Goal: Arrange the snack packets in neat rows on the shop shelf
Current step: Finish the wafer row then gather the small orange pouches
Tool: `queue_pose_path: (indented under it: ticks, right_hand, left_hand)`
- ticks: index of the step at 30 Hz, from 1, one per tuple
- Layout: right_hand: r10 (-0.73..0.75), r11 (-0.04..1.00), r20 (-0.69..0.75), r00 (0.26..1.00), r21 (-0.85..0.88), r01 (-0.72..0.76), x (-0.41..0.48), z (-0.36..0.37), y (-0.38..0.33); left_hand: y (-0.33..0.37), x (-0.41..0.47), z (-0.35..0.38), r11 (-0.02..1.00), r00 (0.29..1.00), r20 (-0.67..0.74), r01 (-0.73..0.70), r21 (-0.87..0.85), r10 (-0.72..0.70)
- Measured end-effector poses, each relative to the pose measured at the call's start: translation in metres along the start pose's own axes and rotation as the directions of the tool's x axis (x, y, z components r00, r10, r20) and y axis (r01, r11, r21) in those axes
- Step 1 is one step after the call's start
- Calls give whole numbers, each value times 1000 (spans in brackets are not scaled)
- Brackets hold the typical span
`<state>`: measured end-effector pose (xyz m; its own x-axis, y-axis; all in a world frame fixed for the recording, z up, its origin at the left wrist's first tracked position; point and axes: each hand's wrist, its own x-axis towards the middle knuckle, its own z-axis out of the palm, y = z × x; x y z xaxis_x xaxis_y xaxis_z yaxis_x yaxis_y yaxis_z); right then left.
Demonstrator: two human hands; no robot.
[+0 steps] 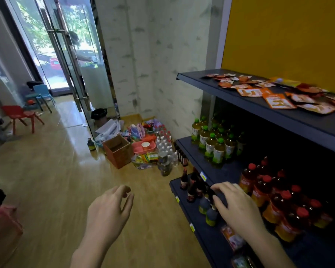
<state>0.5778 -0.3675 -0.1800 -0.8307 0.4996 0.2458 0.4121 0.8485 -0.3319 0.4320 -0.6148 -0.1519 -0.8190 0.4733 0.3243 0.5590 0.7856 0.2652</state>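
Note:
Several orange and red snack packets (278, 95) lie scattered and unaligned on the top dark shelf (240, 105) at the upper right. My left hand (108, 211) hovers over the wooden floor, fingers loosely curled and apart, holding nothing. My right hand (238, 207) reaches over the front edge of the lower shelf (197, 225), above small dark bottles (191, 188). Its fingers are spread and I see nothing gripped in them. One orange packet (231, 236) lies on that lower shelf under my right wrist.
Green-capped bottles (213, 144) and red-capped bottles (275, 198) fill the middle shelf. On the floor in the corner sit a brown box (118, 149), water bottles (164, 149) and mixed goods. Small red and blue chairs (21, 117) stand by the glass door (70, 55).

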Motion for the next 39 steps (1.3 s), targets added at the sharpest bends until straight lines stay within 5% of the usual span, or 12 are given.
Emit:
queue_pose_path:
  ticks: [10, 17, 29, 39]
  right_hand:
    - [209, 976, -63, 976, -56, -212, 114, 36, 1]
    - [461, 854, -278, 843, -120, -507, 189, 22, -8]
    - [551, 695, -559, 620, -104, -711, 256, -66, 11]
    - [535, 592, -665, 522, -146, -793, 298, -154, 113]
  left_hand:
    - [-47, 169, 67, 997, 990, 122, -73, -9, 73]
    - [-32, 330, 89, 938, 932, 121, -330, -108, 342]
    - [103, 477, 112, 557, 626, -74, -736, -384, 776]
    - [288, 531, 118, 278, 458, -289, -823, -495, 841]
